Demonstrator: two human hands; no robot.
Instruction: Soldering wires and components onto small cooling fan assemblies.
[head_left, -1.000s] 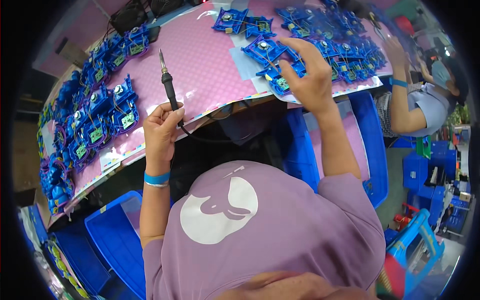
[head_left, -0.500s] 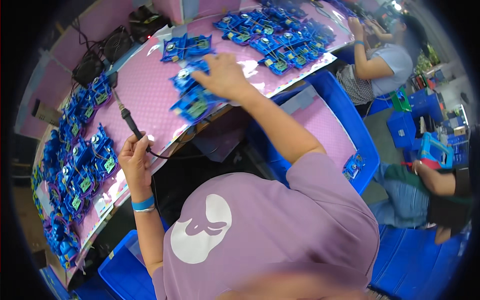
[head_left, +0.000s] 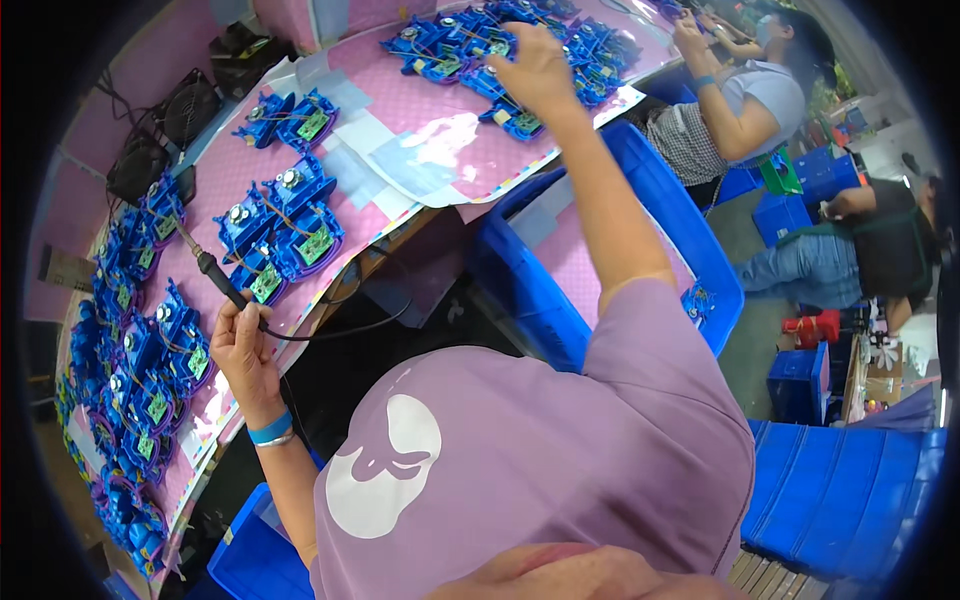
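Note:
My left hand is closed round the handle of a soldering iron, whose metal tip points up and left over the bench. Just right of the iron lies a cluster of blue plastic housings with green circuit boards, round silver parts and thin wires. A similar pair of blue housings rests farther back. My right hand is stretched over the larger far group of blue housings, thumb and fingers apart. Whether its fingertips touch a housing I cannot tell.
More blue housings line the bench's left side. Small black fans stand at the back. A blue bin sits below the bench at right, a pink sheet inside. One person works at the far right; another is behind.
My right hand has left the nearer housings and reached right to the far group. The nearer housings now lie farther left, apart from my hand. My left hand still holds the iron.

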